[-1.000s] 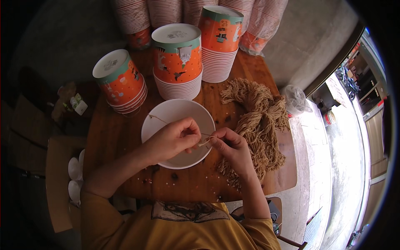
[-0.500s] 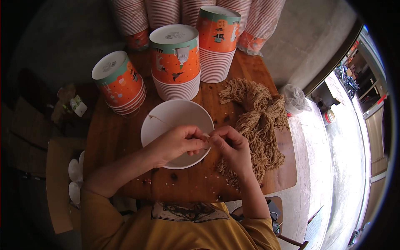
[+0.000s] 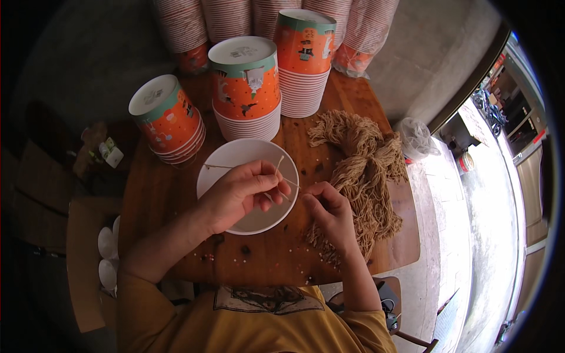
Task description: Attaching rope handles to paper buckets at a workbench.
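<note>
My left hand [image 3: 244, 193] is closed over the mouth of a white-lined paper bucket [image 3: 235, 152], pinching a thin tan cord [image 3: 278, 167]. One end of the cord sticks up above the fingers, and a stretch trails left past the bucket's rim. To the right, my right hand [image 3: 331, 210] pinches another part of the cord by thumb and forefinger, beside the rim. A short length spans the gap between the hands. Whether there is a knot is too small to tell. A big bundle of tan cords [image 3: 366, 170] lies just right of my right hand.
Upside-down stacks of orange and green buckets stand behind: a short stack [image 3: 170, 120], a middle stack [image 3: 246, 82] and a tall stack [image 3: 305, 59]. Wrapped bucket stacks [image 3: 226, 20] line the wall. An open carton [image 3: 85, 247] sits left of the wooden table [image 3: 170, 235].
My hands have drawn apart, the left moving up and left, the right slightly right. The cord now stretches between them, with an end sticking up from my left hand.
</note>
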Available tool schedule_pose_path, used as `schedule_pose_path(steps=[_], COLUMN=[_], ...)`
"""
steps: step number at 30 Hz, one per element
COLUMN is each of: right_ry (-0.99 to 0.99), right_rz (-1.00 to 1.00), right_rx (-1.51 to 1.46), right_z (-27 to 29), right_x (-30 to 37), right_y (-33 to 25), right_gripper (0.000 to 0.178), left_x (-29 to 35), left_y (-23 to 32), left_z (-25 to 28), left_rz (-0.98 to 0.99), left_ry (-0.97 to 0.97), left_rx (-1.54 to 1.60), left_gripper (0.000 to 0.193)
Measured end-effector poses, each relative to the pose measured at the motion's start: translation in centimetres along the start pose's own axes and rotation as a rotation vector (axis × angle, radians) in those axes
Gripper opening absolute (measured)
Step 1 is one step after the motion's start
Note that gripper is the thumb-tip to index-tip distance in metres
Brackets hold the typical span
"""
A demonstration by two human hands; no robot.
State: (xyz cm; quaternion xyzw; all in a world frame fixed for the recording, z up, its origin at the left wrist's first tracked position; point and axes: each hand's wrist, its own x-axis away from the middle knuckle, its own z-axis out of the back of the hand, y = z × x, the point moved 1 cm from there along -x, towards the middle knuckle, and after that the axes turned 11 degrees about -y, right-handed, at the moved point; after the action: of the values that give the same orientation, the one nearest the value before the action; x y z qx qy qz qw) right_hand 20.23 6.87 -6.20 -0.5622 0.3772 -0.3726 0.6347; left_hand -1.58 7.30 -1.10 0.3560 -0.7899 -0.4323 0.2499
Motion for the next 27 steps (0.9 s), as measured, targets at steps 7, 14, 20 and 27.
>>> schedule_pose_path(steps=[7,14,20,27], right_ry=[0.037,0.004,0.023,0.097], right_rz=[0.057,0.320,0.403,0.280], right_rx=[-0.216,0.085,0.150,0.028], right_z=[0.1,0.3,1.3,1.8], right_x=[0.2,-0.7,-1.3,-1.2], right_y=[-1.5,-5.6,-5.2,-3.0], right_gripper=[0.007,0.007,0.008,0.007], left_x=[1.4,-1.2,-0.6,1.0], left_y=[2.1,0.8,1.6,1.6], left_z=[-0.3,-4.4,-3.8,-2.0], left_rz=[-0.454,-0.177,0.023,0.137], left_ry=[0.377,-0.020,-0.130,-0.024], left_rx=[-0.584,-0.446,-0.425,-0.595], left_gripper=[0.020,0.022,0.016,0.016])
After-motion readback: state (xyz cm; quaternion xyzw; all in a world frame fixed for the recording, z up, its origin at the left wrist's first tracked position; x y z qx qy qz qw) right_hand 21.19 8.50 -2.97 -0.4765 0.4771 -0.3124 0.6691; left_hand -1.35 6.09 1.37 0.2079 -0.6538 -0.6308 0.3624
